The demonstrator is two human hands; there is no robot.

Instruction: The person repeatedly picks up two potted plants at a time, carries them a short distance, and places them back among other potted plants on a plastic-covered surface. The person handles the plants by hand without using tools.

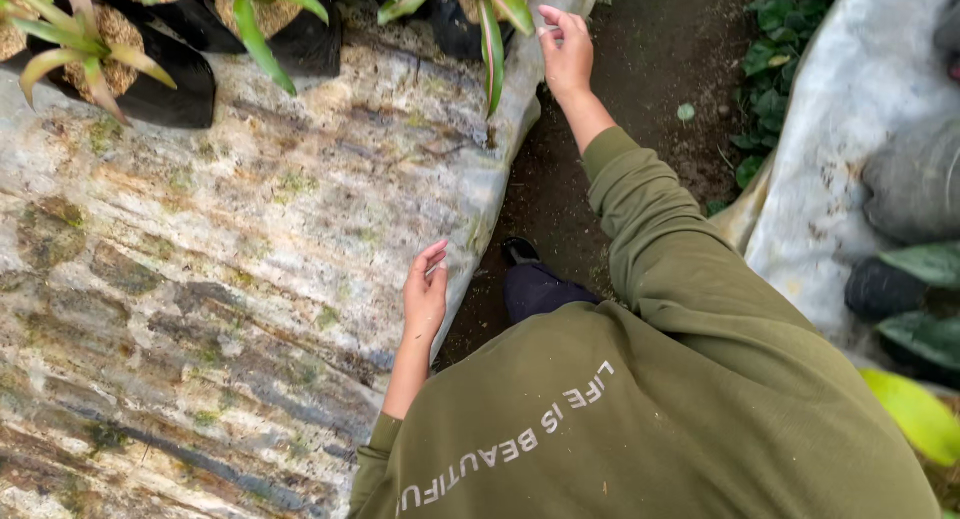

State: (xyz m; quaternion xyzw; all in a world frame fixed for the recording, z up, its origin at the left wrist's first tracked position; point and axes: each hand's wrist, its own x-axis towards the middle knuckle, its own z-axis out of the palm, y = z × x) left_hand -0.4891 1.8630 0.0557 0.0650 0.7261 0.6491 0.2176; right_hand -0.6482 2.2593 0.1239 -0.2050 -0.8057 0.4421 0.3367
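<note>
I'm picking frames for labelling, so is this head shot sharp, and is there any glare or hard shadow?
Head view: soft, even daylight, no hard shadows; mild sheen on the stained sheet; right hand slightly soft, left hand and plants sharp.

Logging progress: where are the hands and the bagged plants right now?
Done: three plants in black bags stand on the stained sheet. In hand: right hand reaches beside the end plant; its grip looks empty. Left hand rests on the sheet's edge. Left: most of the sheet carries no bags.
</note>
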